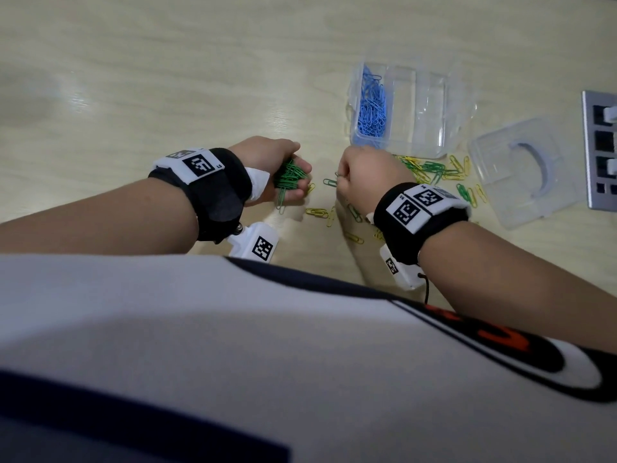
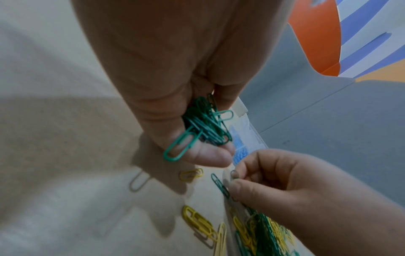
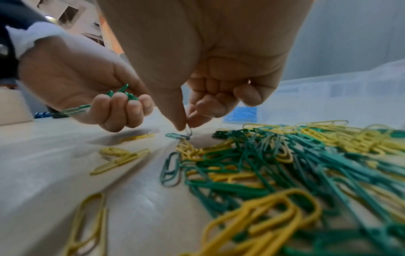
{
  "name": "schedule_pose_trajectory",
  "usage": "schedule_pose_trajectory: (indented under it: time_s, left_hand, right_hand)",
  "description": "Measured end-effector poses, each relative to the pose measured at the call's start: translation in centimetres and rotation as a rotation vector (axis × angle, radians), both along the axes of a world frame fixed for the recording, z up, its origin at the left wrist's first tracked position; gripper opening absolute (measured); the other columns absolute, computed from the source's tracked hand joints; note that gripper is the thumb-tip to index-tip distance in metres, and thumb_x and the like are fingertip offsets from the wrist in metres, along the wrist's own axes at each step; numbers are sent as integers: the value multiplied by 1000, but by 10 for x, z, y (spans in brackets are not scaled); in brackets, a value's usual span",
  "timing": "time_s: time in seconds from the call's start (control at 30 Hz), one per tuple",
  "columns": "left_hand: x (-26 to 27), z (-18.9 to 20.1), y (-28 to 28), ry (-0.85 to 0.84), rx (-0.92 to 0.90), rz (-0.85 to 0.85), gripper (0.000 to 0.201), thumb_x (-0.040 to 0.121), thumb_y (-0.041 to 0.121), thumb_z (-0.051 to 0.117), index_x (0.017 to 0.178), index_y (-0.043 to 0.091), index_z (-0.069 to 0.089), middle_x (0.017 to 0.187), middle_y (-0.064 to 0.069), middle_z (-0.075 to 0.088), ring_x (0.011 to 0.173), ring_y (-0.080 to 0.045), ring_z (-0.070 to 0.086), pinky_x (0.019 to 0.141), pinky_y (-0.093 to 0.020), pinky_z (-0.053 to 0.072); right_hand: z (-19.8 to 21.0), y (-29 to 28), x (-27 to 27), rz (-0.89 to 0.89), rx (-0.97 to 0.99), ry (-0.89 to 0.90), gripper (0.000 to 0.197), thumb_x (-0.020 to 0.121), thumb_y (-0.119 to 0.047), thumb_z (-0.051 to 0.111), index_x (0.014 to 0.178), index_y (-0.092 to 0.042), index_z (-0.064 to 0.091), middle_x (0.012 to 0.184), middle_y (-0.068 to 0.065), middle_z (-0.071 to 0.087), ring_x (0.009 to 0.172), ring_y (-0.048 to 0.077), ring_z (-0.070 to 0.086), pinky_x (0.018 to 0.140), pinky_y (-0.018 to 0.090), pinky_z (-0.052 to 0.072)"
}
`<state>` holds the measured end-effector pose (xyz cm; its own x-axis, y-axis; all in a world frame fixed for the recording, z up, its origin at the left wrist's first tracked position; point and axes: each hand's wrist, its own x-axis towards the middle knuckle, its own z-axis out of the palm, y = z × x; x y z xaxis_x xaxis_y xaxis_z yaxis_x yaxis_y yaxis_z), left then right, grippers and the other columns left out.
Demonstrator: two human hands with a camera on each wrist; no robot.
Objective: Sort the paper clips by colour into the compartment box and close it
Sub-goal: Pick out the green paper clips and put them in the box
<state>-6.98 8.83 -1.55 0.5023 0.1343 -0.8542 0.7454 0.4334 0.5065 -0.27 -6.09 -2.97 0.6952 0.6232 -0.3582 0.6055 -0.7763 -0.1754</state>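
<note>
I am cupping a bunch of green clips point(image 1: 289, 177) in my left hand point(image 1: 273, 162), fingers curled round them. My right hand point(image 1: 367, 177) is pinching one clip point(image 3: 189, 130) between thumb and forefinger, just above the bench point(image 1: 167, 78). Green and yellow clips point(image 1: 434, 170) are lying mixed near the open box point(image 1: 430, 105), whose left compartment is holding blue clips point(image 1: 372, 108). Its lid point(image 1: 521, 172) is lying to the right.

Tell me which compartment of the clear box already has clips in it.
The leftmost compartment of the compartment box, the one nearest the left hand: it holds the blue clips. The other compartments to its right look empty.
</note>
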Motion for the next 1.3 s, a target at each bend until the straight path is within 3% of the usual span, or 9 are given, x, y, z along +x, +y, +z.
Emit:
schedule_pose_trajectory:
  time_s: [0.2,0.4,0.57,0.73,0.87,0.97,1.07,1.2,1.3]
  left_hand:
    - [-1,1,-4,10,13,-15,42,101,30,37,71,5,55,61,-10,57,50,-18,52,60,-29,52]
    - [-1,2,-4,22,42,-39,42,101,31,38,72,6,56,54,-8,58,47,-17,54,50,-22,53]
    - [0,0,-7,15,74,-62,42,100,33,40,72,6,56,61,-10,58,55,-19,57,51,-24,54]
    - [2,1,-15,-16,46,-13,24,95,24,52,101,2,58,91,-15,62,75,-29,65,54,-34,56]
    - [4,0,-22,-1,-9,-69,36,100,31,38,83,5,56,68,-11,57,61,-21,58,54,-26,54]
    - [5,-1,-25,15,-26,-69,44,101,33,34,73,6,53,54,-9,54,56,-20,54,49,-21,50]
    - [6,-1,-27,16,-26,-62,44,101,33,34,72,6,53,53,-9,54,56,-20,54,49,-20,49]
    - [7,-1,-29,18,-40,-63,45,101,33,34,71,6,53,58,-10,53,58,-21,54,51,-22,49]
    - [7,-2,-29,23,-31,-64,45,101,33,34,70,6,53,55,-9,54,56,-20,54,45,-18,49]
  right_hand:
    - [-3,4,0,76,-92,18,21,91,-20,50,106,-14,62,102,9,62,94,29,59,74,33,47]
    - [3,5,-3,80,-157,71,21,87,-29,52,101,-14,60,90,5,55,84,27,55,69,32,44]
    - [25,7,-8,40,195,153,12,82,-32,54,84,-20,54,85,0,58,81,22,54,72,34,46]
    - [31,12,-11,85,239,165,9,85,-34,62,86,-27,57,86,-8,58,83,14,53,77,28,43]
    - [30,-5,-3,-30,335,165,9,89,-34,56,91,-26,60,84,-11,61,78,8,54,70,24,41]
    - [26,-21,5,-34,139,106,8,89,-27,52,85,-25,59,84,-7,61,80,14,54,70,25,39]
    - [20,-31,2,71,-127,129,12,85,-35,59,84,-24,63,87,-3,65,83,18,57,69,28,44]
    - [11,-31,-10,97,-169,60,18,86,-34,58,93,-20,67,90,2,65,85,24,60,73,33,53]
    - [7,-28,-15,137,-177,-7,19,86,-31,53,95,-18,65,90,3,62,79,25,58,67,31,47]
